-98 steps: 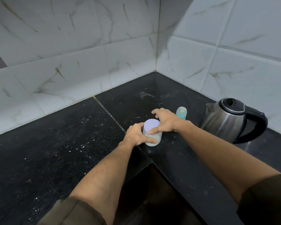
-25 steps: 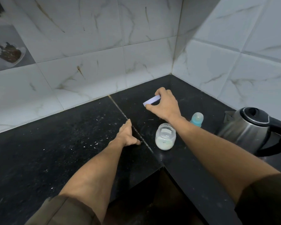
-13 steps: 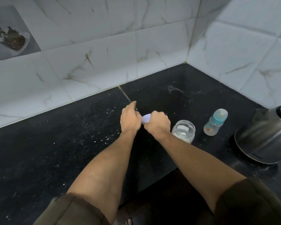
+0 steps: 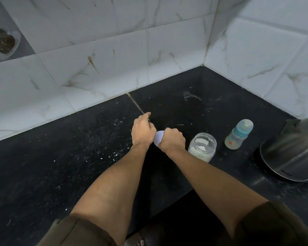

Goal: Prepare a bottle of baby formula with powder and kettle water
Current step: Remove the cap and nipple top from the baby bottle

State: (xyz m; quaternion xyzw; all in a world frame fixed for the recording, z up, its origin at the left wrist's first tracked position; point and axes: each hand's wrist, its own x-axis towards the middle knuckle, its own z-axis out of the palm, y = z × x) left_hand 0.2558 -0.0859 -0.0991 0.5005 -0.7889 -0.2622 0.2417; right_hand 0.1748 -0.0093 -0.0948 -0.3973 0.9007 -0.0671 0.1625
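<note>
Early stage, mostly setup. Far left, the black surface [image 4: 60, 157] has white specks scattered on it; whether that's powder, can't tell.

Left grip [image 4: 142, 132] is up against the lid [image 4: 158, 140], with the back of the hand to camera and one fingertip poking forward. The fingers are hidden, so I can't tell whether it's grasping the lid or just touching it.

The lid is a pale lilac disc, off its jar and held just above the surface between the two hands.

Right grip [image 4: 172, 142] is curled round the lid's right edge and grasping it.

The powder jar [image 4: 202, 147] stands open just beside the right wrist. It's clear, with white powder low in it. There's a white shape inside, maybe a scoop, not sure.

The baby bottle [image 4: 239, 134] stands upright near the jar but apart from it. Its teal collar and clear cap are still on, and there's no powder or water visible inside, as far as the cloudy wall shows.

The kettle [image 4: 292, 150] is at the right edge, steel, partly cut off, with no hand on it.

Done: jar opened. Judged left: put the lid down, uncap the bottle, get powder in, pour kettle water, recap, mix. That's most of the task.
</note>
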